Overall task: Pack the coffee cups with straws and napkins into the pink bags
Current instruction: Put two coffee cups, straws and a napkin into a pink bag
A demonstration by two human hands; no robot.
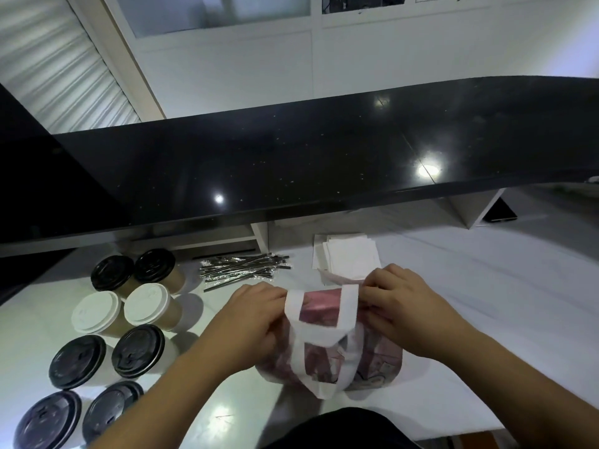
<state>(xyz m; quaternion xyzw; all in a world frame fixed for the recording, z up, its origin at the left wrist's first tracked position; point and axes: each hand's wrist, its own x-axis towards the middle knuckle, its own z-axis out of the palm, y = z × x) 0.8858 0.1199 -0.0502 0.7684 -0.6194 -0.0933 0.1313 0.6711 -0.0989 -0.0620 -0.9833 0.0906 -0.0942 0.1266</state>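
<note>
Head view over a white tabletop: eight lidded coffee cups [129, 322] stand unpacked at its left edge, wrapped straws [244, 266] and napkins [351, 256] lie untouched toward the back. At the near middle, left hand [251, 322] and right hand [403, 314] pinch the pink bag [327, 348] mouth; packing looks barely begun.

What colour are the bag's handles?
White. The bag is pink, and its handles show best in the head view.
</note>
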